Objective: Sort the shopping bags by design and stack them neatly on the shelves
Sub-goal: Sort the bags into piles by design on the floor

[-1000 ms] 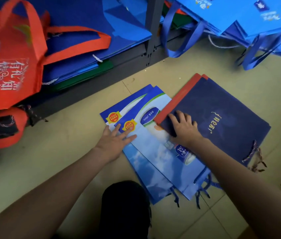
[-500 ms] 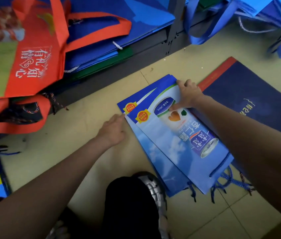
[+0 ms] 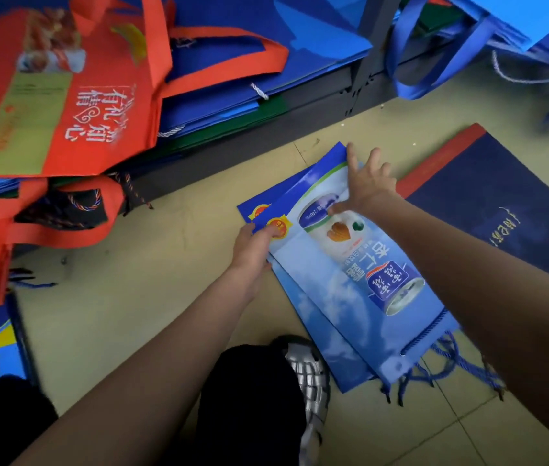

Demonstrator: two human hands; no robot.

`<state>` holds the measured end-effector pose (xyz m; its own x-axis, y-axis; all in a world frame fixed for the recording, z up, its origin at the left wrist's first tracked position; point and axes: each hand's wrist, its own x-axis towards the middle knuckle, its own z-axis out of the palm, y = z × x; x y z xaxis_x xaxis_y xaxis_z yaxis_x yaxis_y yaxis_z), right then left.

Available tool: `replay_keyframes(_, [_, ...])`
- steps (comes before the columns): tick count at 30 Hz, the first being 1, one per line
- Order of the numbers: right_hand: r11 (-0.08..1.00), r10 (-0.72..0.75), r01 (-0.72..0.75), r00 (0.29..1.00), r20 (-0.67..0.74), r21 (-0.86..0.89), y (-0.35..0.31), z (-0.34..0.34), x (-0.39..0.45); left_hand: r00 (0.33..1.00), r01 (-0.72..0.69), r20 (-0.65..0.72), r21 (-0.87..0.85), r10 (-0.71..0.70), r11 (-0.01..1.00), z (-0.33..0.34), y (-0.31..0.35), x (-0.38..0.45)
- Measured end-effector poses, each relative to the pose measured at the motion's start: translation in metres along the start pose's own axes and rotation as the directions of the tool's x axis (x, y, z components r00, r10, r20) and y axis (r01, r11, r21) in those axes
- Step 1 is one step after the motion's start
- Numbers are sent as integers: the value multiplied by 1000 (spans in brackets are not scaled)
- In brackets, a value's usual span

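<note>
Left hand: its grip closes on the near left edge of the top light-blue printed bag, thumb lying over the round yellow-and-red badge, the other fingers hidden under the edge. Right hand: grip open, fingers spread and fairly straight, palm and thumb pressing flat on the far end of the same bag, just above the printed drink can.

The top bag lies flat on the tan tiled floor, set askew over a second light-blue bag of the same design, whose left edge and far corner show beneath it. Blue cord handles trail from the near ends of both bags.

Just beside this pair, to the right and partly under the right forearm, lies a navy bag with a red band along its far edge and small gold lettering; whether it touches the blue pair cannot be told.

Behind the bags runs the dark grey shelf, its lowest level close to the floor. On it, at left, rests an orange-red bag with white characters and a green panel, its handles draped over a flat stack of blue bags with a green layer below. More blue bags with long handles hang over the floor at upper right.

A silver-grey shoe and dark trouser legs occupy the lower centre.
</note>
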<state>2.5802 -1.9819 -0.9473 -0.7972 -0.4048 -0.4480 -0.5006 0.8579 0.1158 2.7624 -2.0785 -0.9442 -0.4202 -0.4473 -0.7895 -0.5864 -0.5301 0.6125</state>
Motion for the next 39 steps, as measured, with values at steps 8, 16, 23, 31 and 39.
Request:
replay_keyframes(8, [995, 74, -75, 997, 26, 61, -20, -12, 9, 976, -213, 16, 258, 216, 942, -3, 7, 18])
replay_keyframes(16, [989, -53, 56, 998, -22, 136, -51, -18, 18, 949, -286, 67, 587, 307, 757, -15, -6, 29])
replay_keyframes(23, [976, 28, -46, 996, 90, 211, -29, 13, -4, 969, -202, -97, 203, 225, 958, -16, -22, 9])
replay_keyframes(31, [910, 50, -50, 999, 13, 411, -56, 7, -10, 940, -183, -273, 97, 204, 978, -47, -11, 25])
replay_keyframes(39, [886, -21, 104, 983, -185, 452, -28, -60, -42, 945, -233, -232, 16, 231, 972, -39, 0, 19])
